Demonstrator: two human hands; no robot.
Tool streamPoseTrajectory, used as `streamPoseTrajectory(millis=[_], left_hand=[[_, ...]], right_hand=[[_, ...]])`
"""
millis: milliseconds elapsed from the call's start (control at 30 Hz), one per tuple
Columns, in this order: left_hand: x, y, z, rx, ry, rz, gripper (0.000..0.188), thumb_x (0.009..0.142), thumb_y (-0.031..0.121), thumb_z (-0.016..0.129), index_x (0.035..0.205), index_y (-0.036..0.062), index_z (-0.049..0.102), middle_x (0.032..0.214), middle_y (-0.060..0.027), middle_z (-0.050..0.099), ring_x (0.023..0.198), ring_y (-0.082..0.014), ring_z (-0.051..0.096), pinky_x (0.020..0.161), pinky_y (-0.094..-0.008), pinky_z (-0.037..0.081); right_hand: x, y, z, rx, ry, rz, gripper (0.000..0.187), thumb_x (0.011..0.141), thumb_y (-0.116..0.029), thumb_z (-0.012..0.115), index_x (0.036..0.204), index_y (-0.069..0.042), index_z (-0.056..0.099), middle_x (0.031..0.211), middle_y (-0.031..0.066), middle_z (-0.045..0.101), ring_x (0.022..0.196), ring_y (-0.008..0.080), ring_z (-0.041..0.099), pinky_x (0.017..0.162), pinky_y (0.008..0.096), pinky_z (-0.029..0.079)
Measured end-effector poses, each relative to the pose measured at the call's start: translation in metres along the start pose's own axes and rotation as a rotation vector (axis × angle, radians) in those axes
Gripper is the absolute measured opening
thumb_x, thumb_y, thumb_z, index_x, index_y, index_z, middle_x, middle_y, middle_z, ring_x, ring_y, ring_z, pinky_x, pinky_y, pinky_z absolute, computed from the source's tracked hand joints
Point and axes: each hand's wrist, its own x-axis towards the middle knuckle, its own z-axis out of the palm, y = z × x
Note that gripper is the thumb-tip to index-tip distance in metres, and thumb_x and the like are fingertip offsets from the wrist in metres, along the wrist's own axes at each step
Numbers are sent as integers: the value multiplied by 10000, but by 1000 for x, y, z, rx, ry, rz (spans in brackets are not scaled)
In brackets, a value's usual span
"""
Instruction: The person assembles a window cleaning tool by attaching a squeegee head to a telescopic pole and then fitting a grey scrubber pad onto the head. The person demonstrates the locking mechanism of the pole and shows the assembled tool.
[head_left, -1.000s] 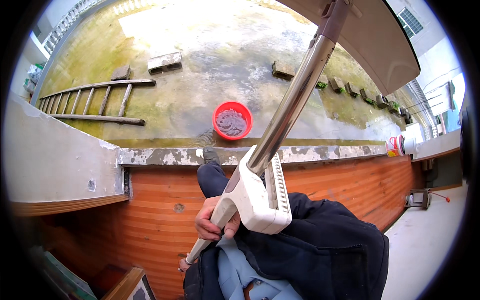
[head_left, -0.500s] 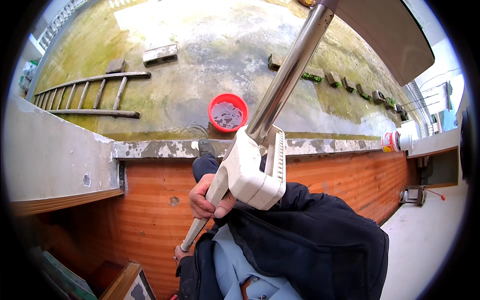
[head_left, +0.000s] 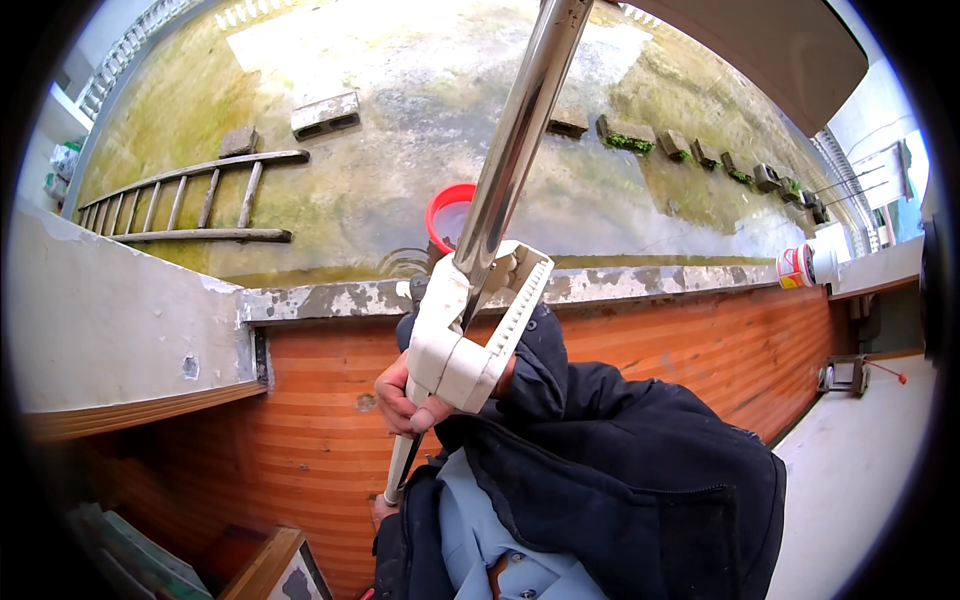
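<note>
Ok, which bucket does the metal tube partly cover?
The red bucket: the metal tube hides its right side. The red-labelled white bucket stands far right, away from the tube.

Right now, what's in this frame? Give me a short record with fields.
Tool: long, with metal pole and white toothed frame
Right grip: closed around the tool below the frame
Left grip: at the tool's lower end, mostly hidden
Red basin: beyond the ledge, partly behind the pole
Ladder: lying on the ground, left
</note>
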Motion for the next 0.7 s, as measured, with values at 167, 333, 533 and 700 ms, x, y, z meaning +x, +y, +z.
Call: streamPoseTrajectory(millis=[167, 333, 533, 700], left_hand=[[14, -29, 13, -31, -16, 78, 363, 745, 273, 773, 1015, 55, 669, 914, -174, 677, 894, -335, 662, 741, -404, 515], [34, -100, 48, -73, -2, 152, 361, 750, 318, 773, 986, 57, 692, 895, -197, 688, 887, -365, 672, 732, -428, 518], [8, 16, 1, 108, -115, -134, 349, 766, 335, 757, 930, 32, 701, 808, -211, 679, 831, -357, 687, 697, -423, 514], [-26, 53, -31, -167, -124, 70, 369, 768, 371, 759, 905, 31, 713, 762, -209, 675, 788, -336, 697, 669, -413, 509]], right_hand=[[-2, 9, 4, 71, 183, 3, 242, 739, -145, 783, 781, -62, 559, 712, 45, 555, 689, 177, 579, 657, 317, 479], [6, -4, 0, 136, 283, -78, 245, 790, -221, 705, 768, -88, 501, 678, 35, 554, 685, 170, 547, 794, 361, 464], [16, -17, -10, 232, 317, -398, 557, 852, -620, 565, 956, -73, 533, 802, 78, 580, 741, 199, 548, 728, 358, 450], [18, -32, -12, 257, 409, -412, 903, 765, -892, 295, 1005, -56, 537, 824, 97, 577, 721, 215, 553, 700, 371, 453]])
